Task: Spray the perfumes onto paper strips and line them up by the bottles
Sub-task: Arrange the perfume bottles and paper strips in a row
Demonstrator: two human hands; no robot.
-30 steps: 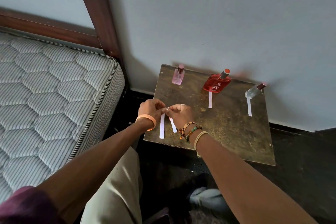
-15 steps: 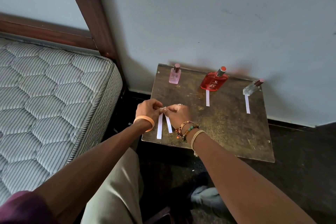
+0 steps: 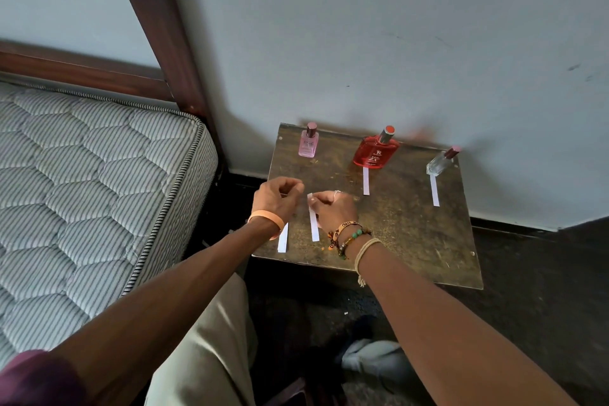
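Wall (image 3: 395, 26): pale, scuffed, fills the rear.
Mattress (image 3: 82, 191): quilted, striped, at left; lies inside a dark wooden bed frame (image 3: 158, 20).
Table (image 3: 412, 241): worn brown top, back edge against the wall, just right of the mattress.
Left hand (image 3: 276, 199): over the table's near-left part, fingers curled inward; cannot tell whether anything is gripped. Orange band on the wrist.
Right hand (image 3: 333, 209): just beside the left, not touching it; fingertips pinch the top end of the held strip (image 3: 313, 221). Beaded and cord bracelets on the wrist.
Red bottle (image 3: 374, 152): largest of three, back centre of the table, near the wall.
Pink bottle (image 3: 308, 145): back left corner, upright.
Clear bottle (image 3: 440, 161): back right, dark red cap.
Held strip: white, runs from the right fingertips toward the near edge.
Edge strip (image 3: 282, 241): white, shows below the left wrist near the table's front edge; upper end hidden by the hand.
Middle strip (image 3: 366, 181): flat on the table, top end at the red bottle's base.
Right strip (image 3: 434, 190): flat, top end at the clear bottle's base
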